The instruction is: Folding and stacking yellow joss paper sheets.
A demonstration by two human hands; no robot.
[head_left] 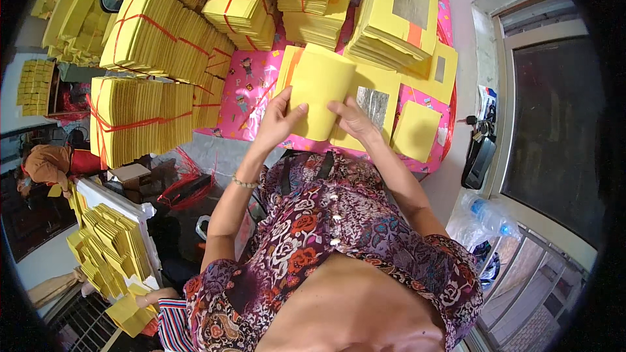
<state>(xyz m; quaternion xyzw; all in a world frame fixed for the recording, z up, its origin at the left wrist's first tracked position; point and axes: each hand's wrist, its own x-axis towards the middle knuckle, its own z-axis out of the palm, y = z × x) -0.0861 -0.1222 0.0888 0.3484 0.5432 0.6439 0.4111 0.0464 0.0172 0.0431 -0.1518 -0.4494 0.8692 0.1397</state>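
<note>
Both side edges of bowed yellow sheet (319, 91) in my grip, over pink tablecloth (261, 68). Left hand (279, 120) partly closed, thumb on top, at left edge; right hand (354, 118) likewise at right edge. Silver-patched yellow piece (373, 105) lies to right, partly hidden. Red-tied yellow stacks (150, 32) stand behind and to left.

Bundles (145, 120) stand left of and behind the paper (319, 88), a stack (385, 32) behind-right on the table (231, 120).

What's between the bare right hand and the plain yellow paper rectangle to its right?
Head view: past the right hand, a silver-patched yellow paper sheet, then a sliver of pink printed tablecloth.
</note>
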